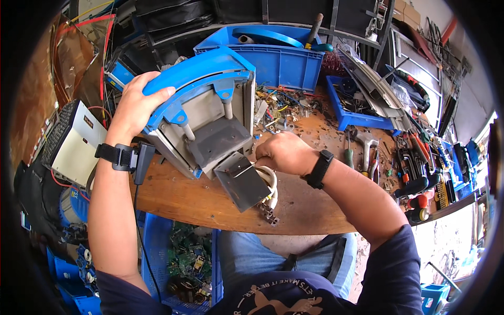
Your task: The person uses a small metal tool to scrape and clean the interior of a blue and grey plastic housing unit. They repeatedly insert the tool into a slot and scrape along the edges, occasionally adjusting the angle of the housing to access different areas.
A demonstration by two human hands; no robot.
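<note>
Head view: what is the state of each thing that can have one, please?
Blue-and-grey device: angled, held
Left hand: gripping the device
Right hand: curled, any held thing hidden
Cream cable: bent, looped
Rear blue crate: open, loaded
Lower blue crate: open, holding circuit boards
Blue tray: open, loaded

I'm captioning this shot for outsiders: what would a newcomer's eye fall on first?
Probably the blue-and-grey device tilted on the wooden workbench, the left hand gripping its blue upper edge and the right hand curled beside the cream cables at its lower end. Next, perhaps, the blue plastic crate behind it, and the blue basket of green circuit boards below the bench's near edge.
</note>
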